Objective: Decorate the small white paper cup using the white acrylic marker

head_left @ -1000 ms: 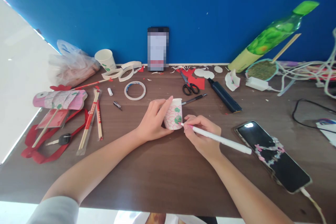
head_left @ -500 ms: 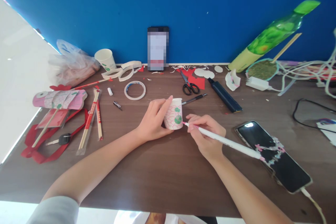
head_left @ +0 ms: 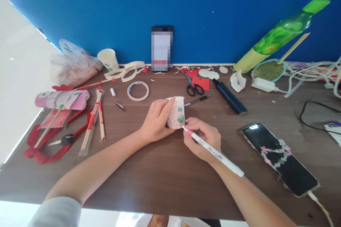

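Observation:
My left hand (head_left: 157,120) is closed round the left side of a white paper cup (head_left: 177,115) with pink scale lines and green spots. My right hand (head_left: 204,138) pinches a white and pink acrylic marker (head_left: 213,150), its tip touching the cup's lower right side or very close to it. Behind the cup lies a black pen (head_left: 198,100), partly hidden. Black-handled scissors (head_left: 195,88) rest farther back, beside red paper scraps (head_left: 201,83). To the left of the cup is a roll of tape (head_left: 137,91).
A phone (head_left: 162,48) leans on the blue wall; another phone (head_left: 279,159) lies at right. A second cup (head_left: 108,60), wrapped chopsticks (head_left: 92,120), a key (head_left: 64,140) and a pink fish-shaped craft (head_left: 62,100) are at left. A green bottle (head_left: 279,39) leans at right.
My right hand has moved slightly left and turned the marker, so its back end points lower and its lettering shows. My left hand still holds the cup.

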`<state>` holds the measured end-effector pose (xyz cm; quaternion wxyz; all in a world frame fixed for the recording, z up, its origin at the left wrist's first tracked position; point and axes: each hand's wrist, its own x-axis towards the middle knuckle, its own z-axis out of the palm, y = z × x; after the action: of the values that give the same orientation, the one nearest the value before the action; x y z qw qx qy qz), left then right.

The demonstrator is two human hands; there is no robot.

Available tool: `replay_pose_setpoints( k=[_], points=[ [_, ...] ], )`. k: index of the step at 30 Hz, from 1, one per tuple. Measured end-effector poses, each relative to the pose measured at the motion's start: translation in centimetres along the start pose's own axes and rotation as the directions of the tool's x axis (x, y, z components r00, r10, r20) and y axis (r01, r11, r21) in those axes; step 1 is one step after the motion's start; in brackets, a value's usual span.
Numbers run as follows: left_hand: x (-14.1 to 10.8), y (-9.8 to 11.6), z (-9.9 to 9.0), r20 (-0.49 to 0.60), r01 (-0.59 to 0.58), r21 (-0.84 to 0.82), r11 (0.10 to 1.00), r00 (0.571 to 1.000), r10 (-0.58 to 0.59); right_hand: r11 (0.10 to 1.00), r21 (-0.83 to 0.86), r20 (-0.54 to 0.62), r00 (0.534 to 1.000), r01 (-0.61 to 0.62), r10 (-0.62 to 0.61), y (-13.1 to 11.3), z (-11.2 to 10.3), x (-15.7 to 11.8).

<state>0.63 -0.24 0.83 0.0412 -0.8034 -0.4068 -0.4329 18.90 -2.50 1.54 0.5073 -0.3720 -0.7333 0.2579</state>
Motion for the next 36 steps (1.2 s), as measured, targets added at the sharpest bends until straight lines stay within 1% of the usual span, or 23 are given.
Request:
replay_pose_setpoints(
  k=[6,17,22,26,31,36],
  points=[
    [0.02,0.01,-0.03,0.011,-0.001,0.019,1.000,1.000,0.001,1.000,0.000,0.025,1.000,-0.020,0.020,-0.11,-0.01,0.08],
    [0.03,0.01,-0.07,0.007,-0.005,0.004,1.000,1.000,0.005,1.000,0.014,0.010,1.000,-0.023,0.023,0.20,-0.01,0.00],
    [0.06,-0.02,-0.05,0.000,-0.009,-0.011,1.000,1.000,0.009,0.999,0.021,-0.008,1.000,-0.029,0.030,-0.09,-0.19,0.11],
    [0.03,-0.06,-0.03,0.016,0.022,-0.006,1.000,1.000,-0.022,0.998,0.019,-0.045,0.997,-0.063,0.064,-0.16,-0.56,0.14],
    [0.05,-0.05,-0.10,0.026,0.041,-0.001,0.999,0.999,-0.041,0.996,-0.007,0.017,0.996,-0.090,0.090,0.06,-0.67,0.14],
    [0.00,-0.09,-0.05,0.023,0.040,-0.002,0.999,0.999,-0.040,0.995,-0.033,0.005,0.995,-0.095,0.095,0.04,-0.53,0.13]
  ],
)
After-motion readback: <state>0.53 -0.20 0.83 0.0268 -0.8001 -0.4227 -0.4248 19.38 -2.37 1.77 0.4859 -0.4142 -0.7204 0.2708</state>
